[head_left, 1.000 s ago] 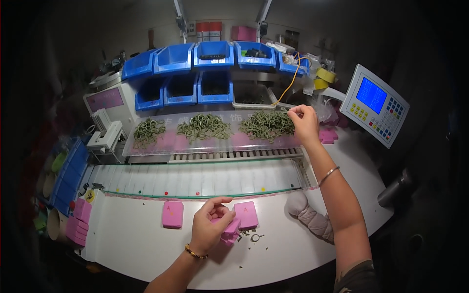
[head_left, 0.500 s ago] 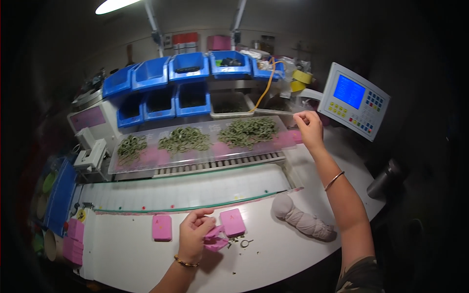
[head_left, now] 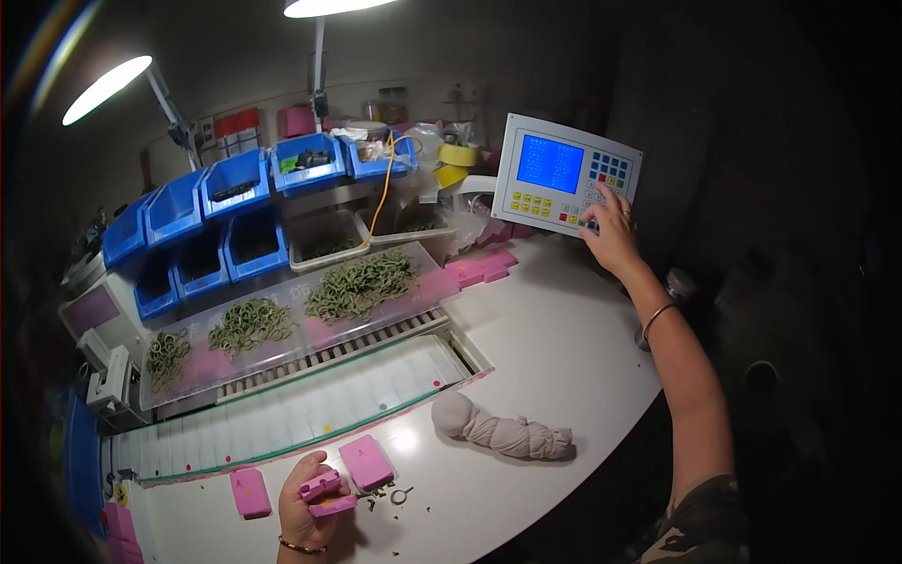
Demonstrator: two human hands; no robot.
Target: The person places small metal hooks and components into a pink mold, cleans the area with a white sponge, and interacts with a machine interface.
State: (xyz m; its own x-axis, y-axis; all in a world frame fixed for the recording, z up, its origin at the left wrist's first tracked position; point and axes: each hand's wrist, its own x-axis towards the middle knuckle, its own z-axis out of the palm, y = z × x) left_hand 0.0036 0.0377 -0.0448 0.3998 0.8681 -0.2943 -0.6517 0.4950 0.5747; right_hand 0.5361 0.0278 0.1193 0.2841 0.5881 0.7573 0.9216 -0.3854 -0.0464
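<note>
In the head view, your left forearm is cut off at the lower edge, and your right hand (head_left: 615, 235) hides part of the keypad on the control panel (head_left: 550, 167). Your left hand (head_left: 305, 508) grips the pink block (head_left: 329, 506), its two pieces gaping apart; the fingers behind it are partly concealed. A second pink block (head_left: 366, 462) lies just beyond that grip, to its right, with a small ring (head_left: 401, 495) nearby. Your right fingers are parted over the keys; actual contact cannot be determined.

Three ring heaps (head_left: 362, 284), two lamps (head_left: 108, 89), one panel (head_left: 567, 177)
</note>
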